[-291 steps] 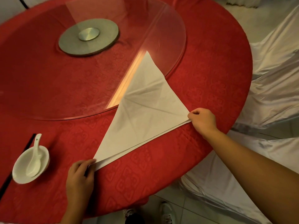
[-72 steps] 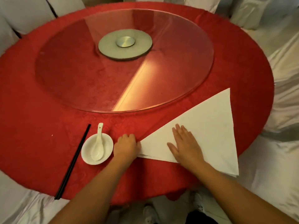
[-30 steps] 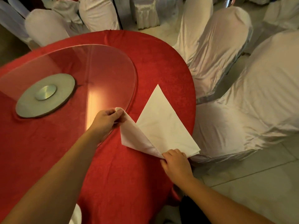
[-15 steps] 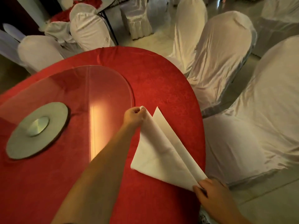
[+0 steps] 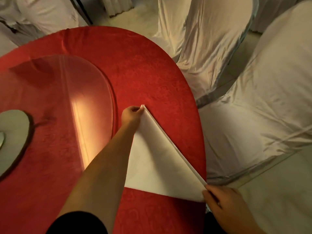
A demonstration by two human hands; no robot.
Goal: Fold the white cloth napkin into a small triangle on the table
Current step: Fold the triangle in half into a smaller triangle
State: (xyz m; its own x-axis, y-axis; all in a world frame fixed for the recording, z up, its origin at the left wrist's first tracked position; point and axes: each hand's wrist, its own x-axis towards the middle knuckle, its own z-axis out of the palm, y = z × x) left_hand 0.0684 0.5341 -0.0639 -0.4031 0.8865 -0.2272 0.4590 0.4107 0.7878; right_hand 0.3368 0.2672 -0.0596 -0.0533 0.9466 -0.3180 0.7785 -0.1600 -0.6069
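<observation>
The white cloth napkin (image 5: 157, 159) lies folded as a triangle on the red tablecloth (image 5: 148, 75), near the table's right edge. My left hand (image 5: 132, 114) pinches the far pointed corner, where the layered tips meet. My right hand (image 5: 224, 206) pinches the near right corner at the table's rim. The long layered edge runs straight between the two hands. My left forearm covers part of the napkin's left side.
A round glass turntable (image 5: 55, 102) with a grey metal hub (image 5: 11, 132) fills the table's left. White-covered chairs (image 5: 263, 119) stand close along the right, with more chairs (image 5: 38, 16) at the back left. Pale floor (image 5: 276, 196) shows at the lower right.
My left hand has carried its corner across and laid it on the far corner. The loose flap now lies flat as a smaller triangle. My right hand still holds the near corner.
</observation>
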